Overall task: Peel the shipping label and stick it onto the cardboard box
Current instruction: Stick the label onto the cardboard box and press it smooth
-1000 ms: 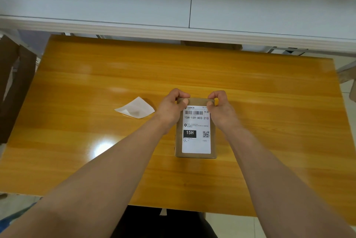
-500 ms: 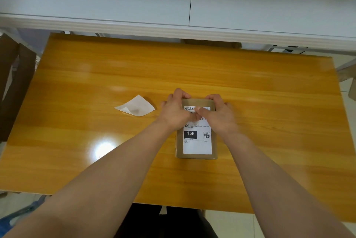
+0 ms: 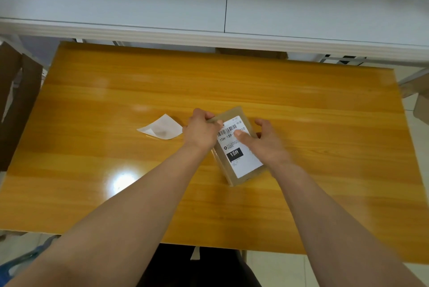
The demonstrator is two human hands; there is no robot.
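The counter (image 3: 301, 105) is orange-yellow wood grain under a glossy, smooth finish that mirrors a bright lamp spot near its front left. On it the cardboard box (image 3: 248, 176) is matt brown card, its sides looking sealed with slightly shiny clear tape. The shipping label (image 3: 241, 161) on the box's top is smooth white paper with black print. Left of the box, the peeled backing sheet (image 3: 160, 130) is thin, semi-translucent, slick-looking paper, curled at one edge.

Glossy orange wooden table (image 3: 301, 105), cardboard box (image 3: 241, 176), perhaps peeled white backing paper (image 3: 160, 129)
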